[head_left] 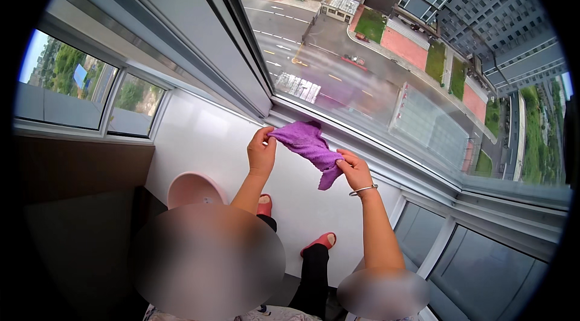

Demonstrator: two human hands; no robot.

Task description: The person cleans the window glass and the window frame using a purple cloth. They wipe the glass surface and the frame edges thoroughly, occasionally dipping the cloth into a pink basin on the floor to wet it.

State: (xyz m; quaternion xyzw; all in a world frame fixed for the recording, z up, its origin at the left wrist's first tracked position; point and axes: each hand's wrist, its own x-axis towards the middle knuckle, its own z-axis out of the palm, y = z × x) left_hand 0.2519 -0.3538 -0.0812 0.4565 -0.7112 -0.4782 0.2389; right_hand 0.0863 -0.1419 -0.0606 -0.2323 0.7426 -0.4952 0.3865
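Note:
A purple cloth [308,144] hangs stretched between my two hands, in front of the window's lower frame. My left hand [261,153] pinches its left corner, fingers closed. At the other end my right hand [354,170], with a silver bangle on the wrist, grips the right edge between thumb and fingers. Part of the cloth droops below the right hand. Beyond the cloth stands the large window pane [362,94], with a faint purple reflection in it.
A pink basin [194,187] sits on the white surface [196,133] at left, partly hidden by a blurred patch. My feet in red slippers [319,241] stand on that surface. A grey-white window frame [211,43] rises at the upper left. Outside, a road lies far below.

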